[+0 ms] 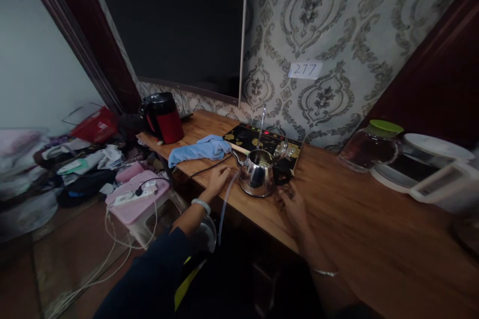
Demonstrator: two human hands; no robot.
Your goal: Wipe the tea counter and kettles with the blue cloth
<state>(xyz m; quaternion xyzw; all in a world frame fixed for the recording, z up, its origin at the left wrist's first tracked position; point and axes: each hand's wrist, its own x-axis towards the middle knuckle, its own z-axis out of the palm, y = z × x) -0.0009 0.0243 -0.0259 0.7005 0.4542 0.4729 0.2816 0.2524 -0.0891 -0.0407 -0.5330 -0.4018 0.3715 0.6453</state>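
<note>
A person's two bare hands are flanking a shiny steel teakettle (257, 180), which is sitting upright between their fingers on a wooden table (337, 204), its top gaping open; the left hand (219, 180) is lying just left of the kettle's spout (238, 160), a pale bangle (201, 205) circling its wrist, and whether its fingers are gripping anything cannot be told; the right hand (294, 204) is holding its fingers loosely bent and parted, just below the black handle (282, 175); whether they are touching it is unclear; a clear hose (225, 200) is hanging between the left fingers and the kettle; just beyond the left fingers, a crumpled blue cloth (202, 150) is lying; beyond both hands, a black cooktop (241, 137) with gold flowers is glowing red at one spot; well right of the right fingers, a green-lidded glass pitcher (368, 150) is standing.
</note>
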